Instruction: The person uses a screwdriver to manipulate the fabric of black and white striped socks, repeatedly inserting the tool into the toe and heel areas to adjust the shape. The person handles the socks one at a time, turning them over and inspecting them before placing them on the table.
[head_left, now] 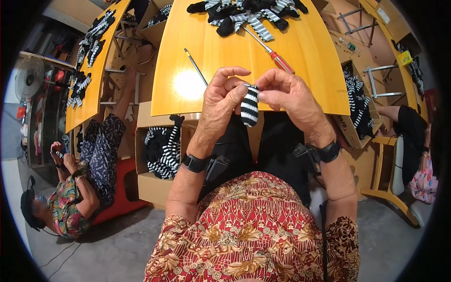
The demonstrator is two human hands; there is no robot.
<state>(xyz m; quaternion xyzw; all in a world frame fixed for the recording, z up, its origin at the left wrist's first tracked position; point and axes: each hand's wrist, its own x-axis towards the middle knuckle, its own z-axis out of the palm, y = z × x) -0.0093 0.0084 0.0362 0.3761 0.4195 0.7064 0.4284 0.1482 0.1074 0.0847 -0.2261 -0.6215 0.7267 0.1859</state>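
Observation:
A small black-and-white striped knitted tube (249, 111) hangs just over the table's near edge, between my two hands. My left hand (222, 96) is closed on its upper left side, the thumb pressed against the knit. From the other side my right hand (293, 96) pinches its top edge between thumb and forefinger. Just beyond my right hand lies a screwdriver (281, 62) with a red handle, its shaft pointing away toward the pile. A thin dark rod (195, 66) with a yellowish far end lies on the table beyond my left hand.
On the yellow table (310, 80), a pile of black and striped knitted pieces (253, 27) lies at the far side. Cardboard boxes of striped knits stand low left (146, 188) and right (345, 127). A person (73, 202) sits at left, another (418, 155) at right.

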